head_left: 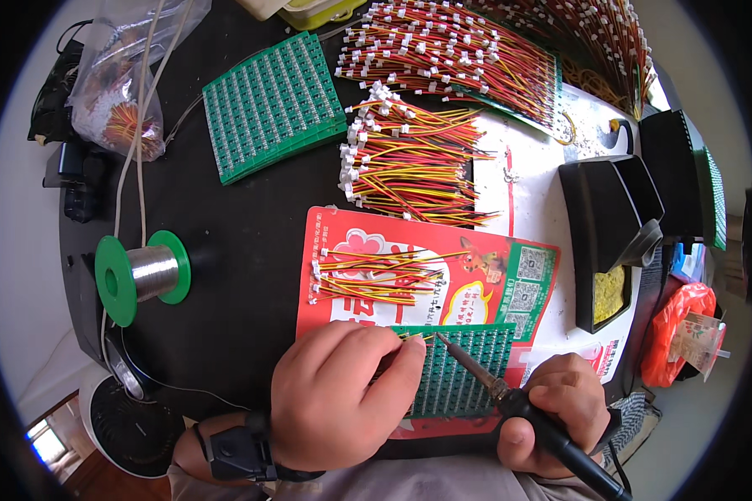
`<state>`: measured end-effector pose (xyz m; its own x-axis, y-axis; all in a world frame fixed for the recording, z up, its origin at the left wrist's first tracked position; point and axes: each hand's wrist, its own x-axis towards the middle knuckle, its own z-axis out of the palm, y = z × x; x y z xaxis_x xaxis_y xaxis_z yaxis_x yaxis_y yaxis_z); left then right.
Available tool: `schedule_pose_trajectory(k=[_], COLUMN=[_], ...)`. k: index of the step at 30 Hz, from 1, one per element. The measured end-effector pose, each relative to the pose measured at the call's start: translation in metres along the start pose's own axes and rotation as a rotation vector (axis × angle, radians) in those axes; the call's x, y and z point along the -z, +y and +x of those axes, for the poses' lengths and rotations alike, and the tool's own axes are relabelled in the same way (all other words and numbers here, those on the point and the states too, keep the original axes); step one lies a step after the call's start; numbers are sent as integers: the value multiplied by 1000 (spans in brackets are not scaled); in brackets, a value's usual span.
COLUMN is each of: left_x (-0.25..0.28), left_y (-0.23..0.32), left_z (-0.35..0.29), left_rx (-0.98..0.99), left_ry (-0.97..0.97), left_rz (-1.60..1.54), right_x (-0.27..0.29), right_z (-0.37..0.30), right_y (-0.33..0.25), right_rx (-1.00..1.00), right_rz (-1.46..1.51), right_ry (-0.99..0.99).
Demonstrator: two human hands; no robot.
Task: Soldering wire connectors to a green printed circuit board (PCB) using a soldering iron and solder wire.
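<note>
My left hand is closed in a pinch over the left part of a green circuit-board panel. A short bit of yellow wire shows at its fingertips; the rest is hidden under the hand. In my right hand is a soldering iron with a dark handle, gripped from the right. Its tip points up and left and is at the panel's upper edge, close to the wire. Just beyond the panel, several red and yellow wires with white connectors lie on a red printed sheet.
A solder spool with green flanges stands at left. Stacked green board panels lie farther back. Wire bundles with white connectors spread over the back middle. At right are a black iron stand with yellow sponge and an orange bag.
</note>
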<state>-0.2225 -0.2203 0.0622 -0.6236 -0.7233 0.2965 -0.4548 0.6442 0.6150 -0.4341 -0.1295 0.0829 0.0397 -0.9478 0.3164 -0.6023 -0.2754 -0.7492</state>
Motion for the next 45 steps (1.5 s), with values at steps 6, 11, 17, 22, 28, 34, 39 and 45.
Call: schedule_pose_trajectory(k=[6, 11, 17, 22, 28, 34, 39, 45], left_x=[0, 0, -1, -2, -1, 2, -1, 0], left_y=[0, 1, 1, 1, 1, 3, 1, 2], left_z=[1, 0, 0, 0, 0, 0, 0, 1], left_rx=[-6, -17, -19, -22, -18, -14, -12, -10], left_ry=[-3, -3, -5, -7, -25, -25, -29, -19], left_rz=[11, 29, 31, 26, 21, 37, 32, 35], right_x=[-1, -3, -1, -2, -3, -1, -2, -1], right_z=[1, -1, -1, -4, -6, -5, -7, -5], right_y=[1, 0, 2, 2, 3, 2, 3, 3], right_rx=[-7, -31, -46, -52, -60, -77, -102, -91], right_rz=[-3, 2, 10, 8, 19, 54, 66, 66], right_ry=[11, 63, 26, 46, 77, 59, 64, 74])
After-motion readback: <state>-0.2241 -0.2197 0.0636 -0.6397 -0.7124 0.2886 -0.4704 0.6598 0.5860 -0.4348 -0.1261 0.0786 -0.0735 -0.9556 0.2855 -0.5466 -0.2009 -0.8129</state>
